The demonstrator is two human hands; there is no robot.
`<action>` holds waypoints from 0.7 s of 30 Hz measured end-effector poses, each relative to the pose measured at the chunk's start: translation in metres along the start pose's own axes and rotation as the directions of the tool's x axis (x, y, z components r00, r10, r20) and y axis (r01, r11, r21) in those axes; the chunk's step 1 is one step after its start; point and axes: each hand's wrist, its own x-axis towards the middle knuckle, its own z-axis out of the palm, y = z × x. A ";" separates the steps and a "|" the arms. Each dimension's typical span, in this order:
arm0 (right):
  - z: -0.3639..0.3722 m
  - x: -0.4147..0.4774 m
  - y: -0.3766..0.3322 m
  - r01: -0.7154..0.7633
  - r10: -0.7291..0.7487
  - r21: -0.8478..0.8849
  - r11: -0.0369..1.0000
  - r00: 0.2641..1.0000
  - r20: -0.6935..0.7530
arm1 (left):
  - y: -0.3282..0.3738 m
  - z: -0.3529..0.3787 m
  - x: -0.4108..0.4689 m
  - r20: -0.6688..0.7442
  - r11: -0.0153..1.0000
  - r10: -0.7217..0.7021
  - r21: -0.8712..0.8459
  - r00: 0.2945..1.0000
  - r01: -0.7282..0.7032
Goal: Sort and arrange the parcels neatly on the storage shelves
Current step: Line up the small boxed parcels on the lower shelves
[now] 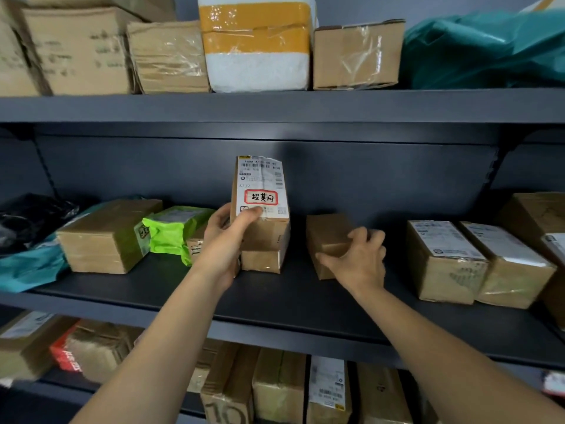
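The left hand [224, 240] grips a labelled parcel [261, 191], holding it upright on a low carton [261, 261] at the middle of the middle shelf [275, 298]. Just beside it, the right hand [357, 260] clasps a plain brown box [328, 235] resting on that shelf. Taped cartons [477, 258] sit farther right, and a green pouch [171, 229] sits to the left.

The shelf [290, 301] is dark painted metal, smooth and matt. The labelled box [263, 185] is brown cardboard with a white paper label under glossy clear tape; the small box [328, 231] is bare matt cardboard. The green mailer [171, 231] is shiny, crinkled plastic film. The foam box [256, 68] is grainy white polystyrene banded with glossy orange tape; the teal bag [489, 53] is sleek plastic.
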 end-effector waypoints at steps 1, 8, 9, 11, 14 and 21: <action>0.002 0.001 0.001 -0.012 0.012 0.008 1.000 1.000 0.003 | 0.000 0.001 -0.001 0.005 1.000 -0.002 -0.007 1.000 0.002; -0.002 0.000 0.007 0.191 -0.199 -0.092 0.977 0.976 -0.086 | -0.001 0.004 -0.001 0.032 1.000 0.002 -0.004 0.999 -0.002; -0.005 -0.001 0.010 0.302 -0.332 -0.241 0.922 0.939 -0.093 | -0.002 0.005 -0.001 0.038 1.000 0.006 0.005 0.999 -0.007; -0.007 -0.002 0.018 0.458 -0.545 -0.500 0.735 0.838 -0.032 | -0.005 0.007 -0.001 0.051 1.000 0.008 0.029 0.999 -0.010; -0.007 -0.009 0.028 0.543 -0.619 -0.558 0.628 0.783 0.065 | -0.007 0.013 -0.001 0.061 0.999 -0.001 0.043 0.998 -0.001; -0.031 -0.015 0.027 0.399 -0.414 -0.156 0.903 0.907 -0.079 | -0.011 0.025 0.000 0.081 1.000 -0.005 0.031 0.997 0.002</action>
